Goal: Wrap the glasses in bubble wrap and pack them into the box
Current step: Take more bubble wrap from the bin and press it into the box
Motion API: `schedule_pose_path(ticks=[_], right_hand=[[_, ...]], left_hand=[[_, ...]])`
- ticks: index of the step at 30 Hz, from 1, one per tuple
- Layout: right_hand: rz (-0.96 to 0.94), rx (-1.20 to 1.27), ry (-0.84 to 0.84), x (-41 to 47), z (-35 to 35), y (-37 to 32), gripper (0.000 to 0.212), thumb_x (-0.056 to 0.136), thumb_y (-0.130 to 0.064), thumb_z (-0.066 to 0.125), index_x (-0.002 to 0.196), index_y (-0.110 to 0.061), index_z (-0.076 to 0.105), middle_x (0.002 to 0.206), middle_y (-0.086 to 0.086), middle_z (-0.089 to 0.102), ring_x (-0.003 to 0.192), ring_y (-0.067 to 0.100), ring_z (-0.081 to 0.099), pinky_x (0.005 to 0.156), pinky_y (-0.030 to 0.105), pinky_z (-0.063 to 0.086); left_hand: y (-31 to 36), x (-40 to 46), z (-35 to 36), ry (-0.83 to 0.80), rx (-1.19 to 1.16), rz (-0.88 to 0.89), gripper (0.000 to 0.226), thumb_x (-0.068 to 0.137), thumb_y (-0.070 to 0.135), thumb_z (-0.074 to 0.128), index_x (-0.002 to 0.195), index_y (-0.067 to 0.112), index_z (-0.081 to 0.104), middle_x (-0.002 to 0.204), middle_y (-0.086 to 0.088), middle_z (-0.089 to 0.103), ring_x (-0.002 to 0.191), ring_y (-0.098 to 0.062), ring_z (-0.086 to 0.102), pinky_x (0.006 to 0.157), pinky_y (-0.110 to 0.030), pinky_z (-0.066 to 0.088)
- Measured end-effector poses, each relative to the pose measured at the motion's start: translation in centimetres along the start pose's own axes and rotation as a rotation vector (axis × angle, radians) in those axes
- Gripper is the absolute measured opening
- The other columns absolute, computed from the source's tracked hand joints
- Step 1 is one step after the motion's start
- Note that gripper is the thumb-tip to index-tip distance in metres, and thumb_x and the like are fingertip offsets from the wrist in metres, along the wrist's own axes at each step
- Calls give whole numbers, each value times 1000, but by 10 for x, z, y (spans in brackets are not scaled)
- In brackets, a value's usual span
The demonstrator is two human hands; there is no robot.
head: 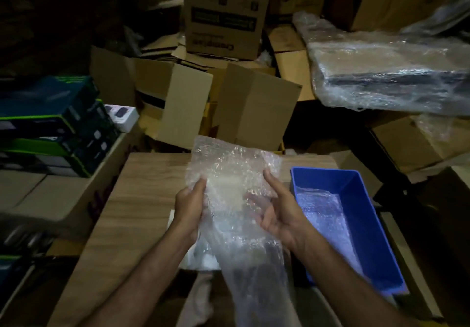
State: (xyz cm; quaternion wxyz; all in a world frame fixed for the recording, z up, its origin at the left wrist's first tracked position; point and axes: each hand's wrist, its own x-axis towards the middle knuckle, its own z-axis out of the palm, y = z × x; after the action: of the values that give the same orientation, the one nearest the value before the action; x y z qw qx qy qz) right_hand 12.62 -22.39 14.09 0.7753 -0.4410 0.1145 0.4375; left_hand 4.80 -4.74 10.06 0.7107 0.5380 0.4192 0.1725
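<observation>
A sheet of clear bubble wrap [229,163] is held up over the wooden table [137,199], folded around a pale object whose shape is blurred through the plastic. My left hand [189,204] grips the wrap's left edge. My right hand [277,212] holds its right side, thumb on top and fingers curled underneath. A long tail of the wrap hangs down toward me. The blue plastic box [356,189] stands just right of my right hand, and more bubble wrap [320,209] lies in its bottom.
Open cardboard boxes [183,102] crowd behind the table. Stacked dark retail boxes [50,123] sit at the left. A large flat item in bubble wrap [386,72] lies at the upper right. Something white [201,258] lies under the hanging wrap.
</observation>
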Motion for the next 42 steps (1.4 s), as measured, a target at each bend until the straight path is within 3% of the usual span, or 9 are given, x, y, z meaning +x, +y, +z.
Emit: schedule_pose_path(ticks=[4, 8, 13, 19, 24, 30, 34, 39, 42], right_hand=[[77, -210, -96, -13, 3, 39, 32, 89, -32, 73, 111, -9, 75, 113, 20, 75, 95, 30, 76, 87, 46, 61], [-158, -341, 177, 0, 5, 59, 42, 83, -9, 81, 119, -14, 60, 103, 17, 75, 84, 26, 77, 67, 36, 62], [-120, -374, 87, -5, 1, 52, 132, 56, -47, 97, 158, -40, 13, 157, 12, 41, 120, 23, 61, 104, 48, 50], [-438, -664, 18, 2, -9, 55, 86, 83, -2, 80, 150, -34, 39, 120, -33, 42, 88, -36, 49, 69, -1, 45], [-408, -977, -41, 10, -18, 48, 80, 66, -9, 94, 137, -21, 61, 130, -16, 62, 118, -1, 62, 97, 18, 52], [-526, -1457, 54, 20, -23, 51, 49, 73, -30, 89, 118, -21, 74, 102, -4, 75, 79, 5, 67, 75, 29, 59], [-446, -1296, -53, 18, -27, 28, 21, 87, -28, 79, 74, -11, 74, 65, 2, 70, 58, 11, 61, 56, 31, 49], [-202, -686, -12, 16, -29, 29, 49, 87, -42, 76, 122, -8, 68, 115, 8, 75, 105, 23, 73, 95, 40, 58], [-187, -644, 77, 22, -36, 49, 66, 71, -50, 88, 123, -20, 61, 122, -1, 71, 106, 17, 71, 92, 42, 59]], left_hand=[[-14, 4, -20, 118, 43, -22, 51, 88, 50, 69, 101, 0, 70, 83, -16, 75, 74, -36, 72, 74, -47, 61], [-16, 0, -40, 109, 78, -20, 41, 91, 37, 74, 116, 9, 58, 65, 1, 67, 48, -10, 56, 47, -24, 47], [-17, -12, -68, -161, 54, 95, 68, 92, 22, 72, 146, 46, 39, 109, 0, 72, 105, -21, 70, 80, -38, 60], [-7, -12, -82, -395, 114, 145, 44, 84, 16, 80, 125, 28, 70, 140, 0, 60, 125, -16, 62, 93, -29, 57], [11, -15, -96, -515, 505, 160, 77, 66, 0, 91, 132, 27, 64, 133, 1, 62, 102, -3, 71, 82, -24, 59], [12, -13, -92, -318, 1030, 481, 14, 84, 28, 81, 97, 30, 77, 95, 16, 56, 96, -15, 58, 77, -18, 46], [14, -8, -105, -464, 816, 358, 25, 92, 44, 68, 111, 28, 74, 130, 8, 59, 121, -8, 55, 97, -32, 50], [2, -19, -88, -515, 356, 139, 28, 95, 22, 63, 117, 5, 65, 107, -13, 76, 96, -25, 74, 78, -30, 61], [-18, -14, -80, -365, 270, 82, 34, 94, 19, 69, 124, 6, 60, 106, -16, 77, 83, -19, 75, 65, -27, 60]])
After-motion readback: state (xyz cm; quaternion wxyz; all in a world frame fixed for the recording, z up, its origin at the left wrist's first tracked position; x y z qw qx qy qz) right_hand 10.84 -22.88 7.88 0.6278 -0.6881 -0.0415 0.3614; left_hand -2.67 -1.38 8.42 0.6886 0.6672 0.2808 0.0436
